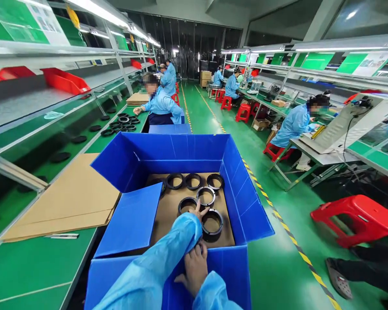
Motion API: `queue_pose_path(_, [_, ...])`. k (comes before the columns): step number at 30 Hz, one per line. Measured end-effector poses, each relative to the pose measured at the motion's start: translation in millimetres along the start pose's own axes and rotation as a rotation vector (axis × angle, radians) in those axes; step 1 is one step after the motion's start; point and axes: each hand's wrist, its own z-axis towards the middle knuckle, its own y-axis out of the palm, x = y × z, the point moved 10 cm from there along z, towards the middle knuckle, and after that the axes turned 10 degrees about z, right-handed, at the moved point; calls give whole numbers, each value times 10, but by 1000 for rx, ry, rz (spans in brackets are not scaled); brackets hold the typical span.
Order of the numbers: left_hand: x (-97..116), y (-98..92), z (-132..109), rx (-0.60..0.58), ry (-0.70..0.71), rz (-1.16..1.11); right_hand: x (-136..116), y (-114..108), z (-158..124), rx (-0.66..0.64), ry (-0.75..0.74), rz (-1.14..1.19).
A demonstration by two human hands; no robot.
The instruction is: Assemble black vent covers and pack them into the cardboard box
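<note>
My left sleeve point(168, 258) covers most of my left hand point(198, 212); only a few fingertips show, so I cannot tell whether they touch the black ring point(212, 221). My right hand point(194, 269) rests at the blue box point(187, 159) wall, its fingers partly tucked under that sleeve. The box's near side runs off the bottom edge. The rings on the desk point(35, 262) farther up are too small to make out.
</note>
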Motion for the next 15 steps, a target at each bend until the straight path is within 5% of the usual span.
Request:
queue_pose_path(6, [164,101,341,-103,124,80,-9,62,52,30,-4,21])
queue_pose_path(15, [227,126,196,-146,292,89,21,138,35,104,-80,42])
